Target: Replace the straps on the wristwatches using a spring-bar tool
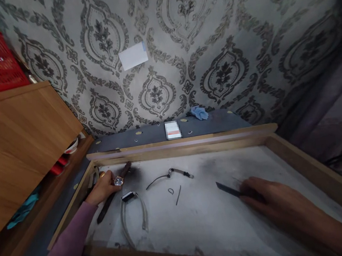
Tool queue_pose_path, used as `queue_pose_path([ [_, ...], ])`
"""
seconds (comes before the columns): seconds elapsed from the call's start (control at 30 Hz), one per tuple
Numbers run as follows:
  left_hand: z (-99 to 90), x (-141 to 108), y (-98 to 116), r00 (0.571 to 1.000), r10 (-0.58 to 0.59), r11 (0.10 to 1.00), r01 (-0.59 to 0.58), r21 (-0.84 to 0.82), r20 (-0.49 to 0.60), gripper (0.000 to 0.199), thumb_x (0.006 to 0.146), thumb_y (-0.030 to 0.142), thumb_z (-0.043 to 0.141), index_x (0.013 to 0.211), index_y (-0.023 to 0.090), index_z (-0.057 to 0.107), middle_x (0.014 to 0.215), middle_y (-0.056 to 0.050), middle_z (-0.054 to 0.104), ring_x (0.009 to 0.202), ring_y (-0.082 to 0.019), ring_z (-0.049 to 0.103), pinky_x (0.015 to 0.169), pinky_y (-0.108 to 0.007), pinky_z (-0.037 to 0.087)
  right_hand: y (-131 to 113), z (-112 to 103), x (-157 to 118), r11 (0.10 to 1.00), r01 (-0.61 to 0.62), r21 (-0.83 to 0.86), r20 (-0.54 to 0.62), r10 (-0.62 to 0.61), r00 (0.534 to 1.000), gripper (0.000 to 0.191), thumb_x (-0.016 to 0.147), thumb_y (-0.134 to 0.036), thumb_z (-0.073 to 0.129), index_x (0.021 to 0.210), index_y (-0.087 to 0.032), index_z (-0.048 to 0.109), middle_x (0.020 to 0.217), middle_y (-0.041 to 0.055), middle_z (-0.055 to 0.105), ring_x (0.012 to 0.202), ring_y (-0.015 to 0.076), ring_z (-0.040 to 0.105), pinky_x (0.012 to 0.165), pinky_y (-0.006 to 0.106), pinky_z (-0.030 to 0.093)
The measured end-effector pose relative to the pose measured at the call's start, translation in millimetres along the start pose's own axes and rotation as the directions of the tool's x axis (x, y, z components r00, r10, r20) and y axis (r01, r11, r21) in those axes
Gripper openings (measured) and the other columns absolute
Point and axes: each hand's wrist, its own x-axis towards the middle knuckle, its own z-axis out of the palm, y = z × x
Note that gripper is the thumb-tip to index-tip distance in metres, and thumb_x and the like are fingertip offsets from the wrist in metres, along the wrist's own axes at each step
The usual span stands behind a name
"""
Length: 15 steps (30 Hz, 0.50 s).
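Brown watch (118, 181): inside left end of wooden tray (224, 146), dial facing up; long axis slanting, one strap end toward near left, the other toward the back wall.
Left hand (103, 187): thumb and fingertips pinching the watch's case from its left side.
Dark strip (226, 188): over right half of the tray, free end pointing left and slightly away from the body.
Right hand (265, 197): closed around the strip's near end; separate fingers too dim to tell apart.
Pale-strap watch (128, 196): just right of the brown one, strap curving toward the near edge.
Thin-strap watch (182, 172): near tray middle, stretched roughly crosswise.
Thin rod (178, 195): nearer than that watch, beside small loop (171, 191).
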Motion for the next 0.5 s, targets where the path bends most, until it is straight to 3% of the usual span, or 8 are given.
queue_pose_path([
  [0.23, -13.7, -10.6, 20.8, 0.988, 0.151, 0.962, -0.137, -0.236, 0.042, 0.015, 0.062, 0.026, 0.06, 0.068, 0.02, 0.049, 0.066, 0.003, 0.047, 0.07, -0.018, 0.046, 0.064, -0.028, 0.036, 1.5, 1.0, -1.0, 1.0, -0.029, -0.004, 0.01, 0.03, 1.0, 0.014, 0.08, -0.027, 0.051, 0.074, -0.02, 0.062, 0.069, 0.0065, 0.066, 0.058, 0.0208, 0.063, 0.052, 0.03, 0.045],
  [0.5, -40.9, -27.2, 61.3, 0.954, 0.257, 0.824, -0.134, -0.55, 0.153, 0.033, 0.071, 0.039, 0.064, 0.093, 0.017, 0.054, 0.08, -0.001, 0.057, 0.062, -0.013, 0.051, 0.049, -0.022, 0.04, 5.5, 2.4, -0.6, 0.999, 0.003, -0.048, 0.013, -0.003, 1.0, 0.015, 0.082, -0.026, 0.049, 0.076, -0.02, 0.063, 0.075, 0.006, 0.065, 0.06, 0.0198, 0.063, 0.055, 0.031, 0.045],
])
